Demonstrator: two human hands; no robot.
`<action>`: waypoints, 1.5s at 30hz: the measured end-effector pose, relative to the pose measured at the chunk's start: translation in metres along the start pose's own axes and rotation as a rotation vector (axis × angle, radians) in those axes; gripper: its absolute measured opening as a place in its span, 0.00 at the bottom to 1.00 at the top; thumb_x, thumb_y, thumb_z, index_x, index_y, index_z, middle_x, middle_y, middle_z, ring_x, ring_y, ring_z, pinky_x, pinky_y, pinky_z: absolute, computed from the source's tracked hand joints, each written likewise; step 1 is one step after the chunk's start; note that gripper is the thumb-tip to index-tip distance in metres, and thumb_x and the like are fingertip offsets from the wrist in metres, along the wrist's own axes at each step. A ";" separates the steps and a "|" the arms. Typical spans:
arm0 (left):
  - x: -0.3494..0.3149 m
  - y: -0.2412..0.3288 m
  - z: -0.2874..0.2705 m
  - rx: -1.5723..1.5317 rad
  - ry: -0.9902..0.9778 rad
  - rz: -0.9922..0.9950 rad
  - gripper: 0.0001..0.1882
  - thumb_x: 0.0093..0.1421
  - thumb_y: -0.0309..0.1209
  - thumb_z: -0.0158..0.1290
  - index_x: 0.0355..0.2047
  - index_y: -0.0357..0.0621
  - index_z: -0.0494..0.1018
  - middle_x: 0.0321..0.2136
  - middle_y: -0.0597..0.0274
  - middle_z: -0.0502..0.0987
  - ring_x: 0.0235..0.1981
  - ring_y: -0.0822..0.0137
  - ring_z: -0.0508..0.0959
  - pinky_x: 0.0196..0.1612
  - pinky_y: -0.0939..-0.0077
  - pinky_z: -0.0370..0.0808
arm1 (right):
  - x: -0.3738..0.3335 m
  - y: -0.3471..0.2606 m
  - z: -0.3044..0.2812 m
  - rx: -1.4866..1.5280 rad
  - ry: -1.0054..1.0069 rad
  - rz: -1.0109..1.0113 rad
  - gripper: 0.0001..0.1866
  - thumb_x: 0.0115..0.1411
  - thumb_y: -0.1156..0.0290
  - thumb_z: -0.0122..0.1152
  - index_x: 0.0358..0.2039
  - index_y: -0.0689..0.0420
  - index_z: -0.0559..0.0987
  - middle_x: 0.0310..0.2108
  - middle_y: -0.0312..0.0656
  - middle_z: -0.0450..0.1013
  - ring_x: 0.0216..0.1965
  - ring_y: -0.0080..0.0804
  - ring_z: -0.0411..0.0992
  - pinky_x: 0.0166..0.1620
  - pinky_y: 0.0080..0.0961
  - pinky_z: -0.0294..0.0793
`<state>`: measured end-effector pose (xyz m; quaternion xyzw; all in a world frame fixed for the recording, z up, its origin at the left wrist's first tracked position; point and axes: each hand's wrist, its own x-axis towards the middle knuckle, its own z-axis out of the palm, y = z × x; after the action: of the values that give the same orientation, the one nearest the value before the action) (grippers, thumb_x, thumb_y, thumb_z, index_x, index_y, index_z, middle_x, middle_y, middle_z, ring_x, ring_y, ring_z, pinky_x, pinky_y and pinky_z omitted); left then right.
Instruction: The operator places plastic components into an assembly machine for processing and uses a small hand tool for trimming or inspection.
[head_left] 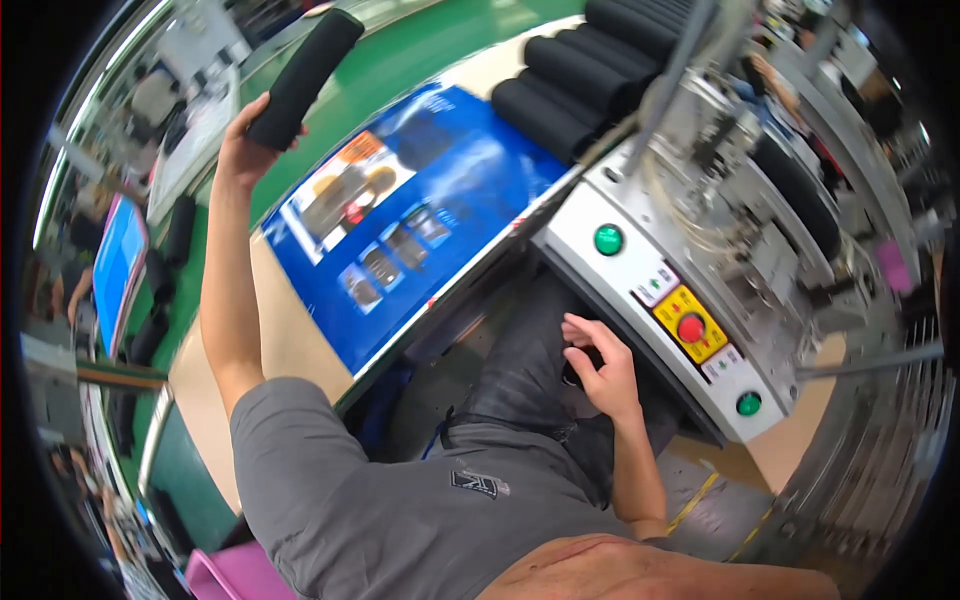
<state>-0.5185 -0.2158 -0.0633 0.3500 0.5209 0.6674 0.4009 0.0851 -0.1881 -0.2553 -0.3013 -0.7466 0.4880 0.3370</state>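
Observation:
My left hand is raised at the upper left, its fingers wrapped round the lower end of a black cylinder. The cylinder looks like a matte roll or sleeve and tilts up to the right. My right hand hovers over my lap beside the front of a machine. Its fingers are loosely bent, with the thumb apart, and I see nothing held in it. On the machine's sloping panel are a red button, a green button and another green button.
Several black cylinders lie stacked beyond a blue printed mat on the table. A black cylinder sits in the machine among metal parts and hoses. A pink chair or bin stands at the lower left.

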 end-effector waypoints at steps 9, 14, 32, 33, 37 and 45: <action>-0.074 -0.039 0.322 0.456 -0.784 0.300 0.53 0.47 0.50 0.77 0.66 0.34 0.69 0.60 0.46 0.77 0.54 0.50 0.82 0.58 0.54 0.80 | -0.008 -0.112 -0.047 0.097 0.225 -0.213 0.42 0.54 0.67 0.85 0.67 0.65 0.75 0.62 0.51 0.77 0.58 0.43 0.78 0.62 0.35 0.77; -0.133 -0.078 0.433 0.617 -1.316 0.977 0.45 0.62 0.62 0.66 0.68 0.40 0.72 0.65 0.46 0.75 0.66 0.45 0.73 0.70 0.48 0.67 | -0.044 -0.051 -0.033 0.747 0.567 -0.292 0.49 0.58 0.75 0.78 0.77 0.60 0.61 0.64 0.50 0.75 0.58 0.46 0.79 0.63 0.44 0.78; 0.055 -0.098 0.618 1.065 -0.837 1.491 0.39 0.64 0.46 0.67 0.69 0.41 0.67 0.55 0.47 0.79 0.53 0.45 0.80 0.59 0.52 0.77 | -0.123 -0.011 -0.127 0.562 0.868 -0.373 0.52 0.67 0.33 0.63 0.76 0.61 0.63 0.56 0.54 0.77 0.52 0.46 0.79 0.55 0.40 0.78; 0.029 -0.084 0.601 1.022 -0.729 1.591 0.40 0.61 0.43 0.69 0.69 0.43 0.68 0.54 0.49 0.77 0.52 0.47 0.80 0.58 0.55 0.77 | -0.127 -0.011 -0.138 0.522 0.886 -0.373 0.49 0.66 0.40 0.68 0.75 0.63 0.64 0.61 0.55 0.75 0.54 0.48 0.79 0.57 0.41 0.78; -0.048 -0.073 0.500 0.871 -0.747 1.668 0.46 0.46 0.35 0.75 0.67 0.43 0.70 0.57 0.52 0.73 0.54 0.51 0.76 0.58 0.59 0.78 | -0.108 -0.071 -0.200 -0.414 0.893 -0.255 0.42 0.63 0.58 0.74 0.73 0.63 0.71 0.63 0.50 0.77 0.59 0.46 0.76 0.61 0.39 0.74; -0.104 -0.210 0.351 0.775 -1.593 0.966 0.41 0.46 0.40 0.74 0.59 0.38 0.71 0.55 0.50 0.78 0.52 0.51 0.80 0.59 0.60 0.77 | 0.075 -0.152 -0.272 -1.409 0.504 -0.142 0.40 0.63 0.52 0.73 0.72 0.52 0.73 0.53 0.48 0.79 0.51 0.51 0.78 0.56 0.41 0.76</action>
<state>-0.1272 -0.1356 -0.1990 0.9737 0.0849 0.1150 0.1776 0.2394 -0.0385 -0.0176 -0.4993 -0.8002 -0.2121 0.2557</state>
